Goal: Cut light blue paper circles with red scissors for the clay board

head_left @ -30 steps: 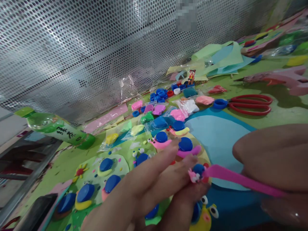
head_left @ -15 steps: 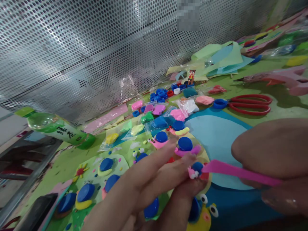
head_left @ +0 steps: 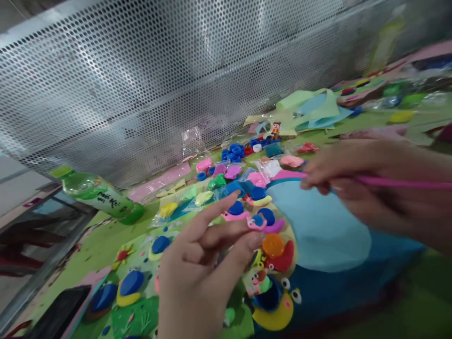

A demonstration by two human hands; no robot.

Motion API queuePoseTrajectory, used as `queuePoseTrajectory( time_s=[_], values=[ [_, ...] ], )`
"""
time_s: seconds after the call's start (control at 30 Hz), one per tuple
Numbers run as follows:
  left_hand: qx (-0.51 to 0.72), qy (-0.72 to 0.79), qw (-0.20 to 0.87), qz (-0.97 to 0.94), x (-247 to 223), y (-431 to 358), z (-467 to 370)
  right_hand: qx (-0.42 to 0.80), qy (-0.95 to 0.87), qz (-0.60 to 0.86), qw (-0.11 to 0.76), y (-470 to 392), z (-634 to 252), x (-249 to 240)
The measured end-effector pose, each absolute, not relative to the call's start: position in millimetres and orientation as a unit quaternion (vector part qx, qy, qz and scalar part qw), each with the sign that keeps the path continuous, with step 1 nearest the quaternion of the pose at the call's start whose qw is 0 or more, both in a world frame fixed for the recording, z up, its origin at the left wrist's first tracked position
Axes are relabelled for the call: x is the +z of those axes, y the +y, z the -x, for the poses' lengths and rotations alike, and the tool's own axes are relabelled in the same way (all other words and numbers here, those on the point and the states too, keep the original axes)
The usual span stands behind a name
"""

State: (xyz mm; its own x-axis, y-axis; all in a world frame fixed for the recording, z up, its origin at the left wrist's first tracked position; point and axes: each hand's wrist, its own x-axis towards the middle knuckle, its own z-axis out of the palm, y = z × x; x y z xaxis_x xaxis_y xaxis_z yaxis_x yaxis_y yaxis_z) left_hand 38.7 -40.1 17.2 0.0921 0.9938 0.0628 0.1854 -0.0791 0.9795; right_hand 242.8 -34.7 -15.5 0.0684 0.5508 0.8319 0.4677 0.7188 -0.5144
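Observation:
My left hand (head_left: 197, 268) is raised over the craft sheet and pinches a tiny clay snail (head_left: 257, 222), pink with a blue shell, at its fingertips. My right hand (head_left: 367, 183) is higher and to the right, blurred, gripping a pink plastic modelling tool (head_left: 395, 181) whose shaft runs off to the right. Below the hands lie several clay snails with blue bottle-cap shells: a yellow one with googly eyes (head_left: 275, 308), a red one with an orange cap (head_left: 277, 252) and a pink one (head_left: 236, 212).
A light blue oval sheet (head_left: 325, 230) covers the middle right. Bags of coloured clay (head_left: 226, 174) and blue bottle caps (head_left: 233, 151) lie behind. A green drink bottle (head_left: 100, 197) lies at the left. A perforated metal wall (head_left: 158, 84) closes the back.
The pink tool left the small snail: my right hand lifted up and back with it. My left hand pulled back with the snail at its fingertips. The camera drew back and tilted up.

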Motion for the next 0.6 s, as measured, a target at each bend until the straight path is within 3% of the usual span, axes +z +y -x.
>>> queuePoseTrajectory(
  time_s=[0.1,0.27,0.6],
  values=[
    [0.485,0.474,0.483,-0.554,13,-35,-42,-0.074,-0.81,0.353,0.463,-17,-259,-3],
    [0.512,0.458,0.47,-0.554,11,-25,-40,0.004,-0.85,0.411,0.33,13,-265,-21],
    [0.482,0.411,0.513,-0.58,7,-11,-36,0.006,-0.874,0.444,0.198,24,-280,-25]
  ],
)
